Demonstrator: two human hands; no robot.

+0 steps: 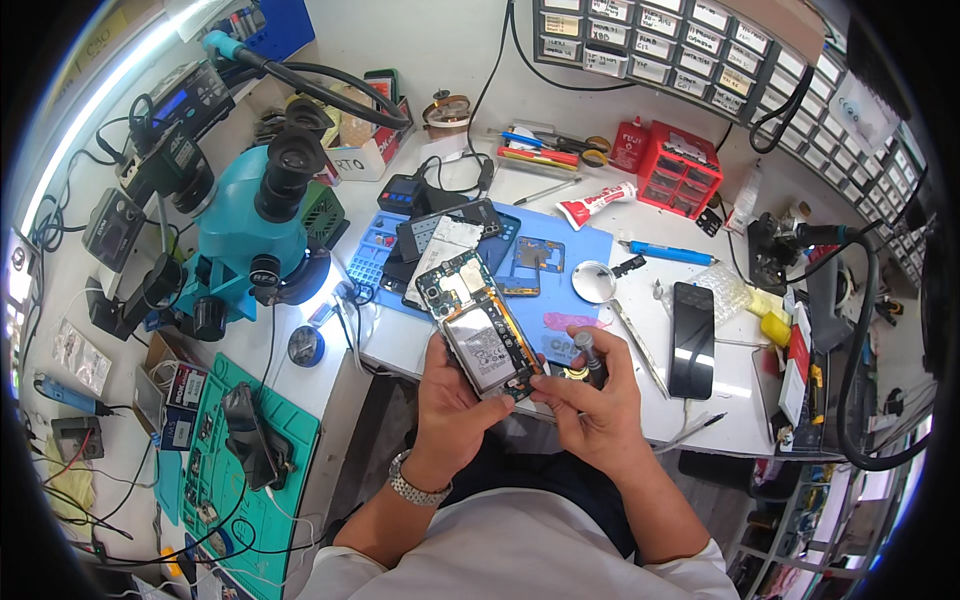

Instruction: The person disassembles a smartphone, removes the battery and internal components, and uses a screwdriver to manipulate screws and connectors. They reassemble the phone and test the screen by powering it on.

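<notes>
An opened smartphone with its battery, circuit board and camera module bare lies tilted in my left hand, fingers wrapped around its lower left side. My right hand has a small screwdriver with a grey cap held in its curled fingers. Thumb and index fingertip of that hand meet at the phone's lower right corner; whether they pinch a tiny part there cannot be made out. Behind the phone, other phone parts and a white metal plate rest on a blue mat.
A teal microscope stands left, above a green mat with a device on it. Right of the blue mat lie a round dish, a metal strip and a black smartphone. A red drawer box and glue tube are behind.
</notes>
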